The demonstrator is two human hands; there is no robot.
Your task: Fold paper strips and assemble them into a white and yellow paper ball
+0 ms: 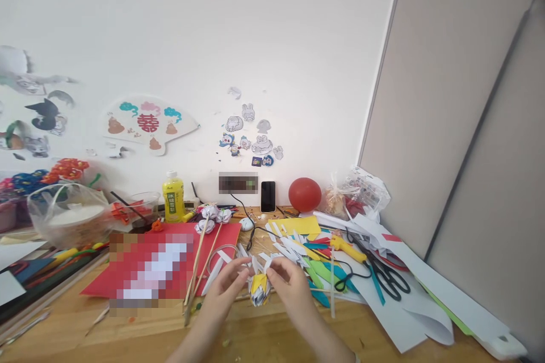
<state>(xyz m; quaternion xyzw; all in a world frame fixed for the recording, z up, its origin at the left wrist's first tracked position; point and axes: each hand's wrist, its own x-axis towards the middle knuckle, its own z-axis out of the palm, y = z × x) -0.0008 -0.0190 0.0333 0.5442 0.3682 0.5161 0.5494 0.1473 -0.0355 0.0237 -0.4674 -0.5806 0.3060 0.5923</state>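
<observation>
Curled left grip [229,279] opposite right grip [293,282]

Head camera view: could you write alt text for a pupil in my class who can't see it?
A person's left hand and right hand hold a small yellow-and-white paper piece over a wooden table. To the right lie loose paper cuttings, a yellow glue gun and black scissors; to the left, white paper flowers on sticks and a red sheet.

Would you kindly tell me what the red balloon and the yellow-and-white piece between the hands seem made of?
Yellow-and-white piece: probably matte paper, given its layered folds. Red balloon: likely smooth rubber, judging by its taut, rounded skin.
</observation>
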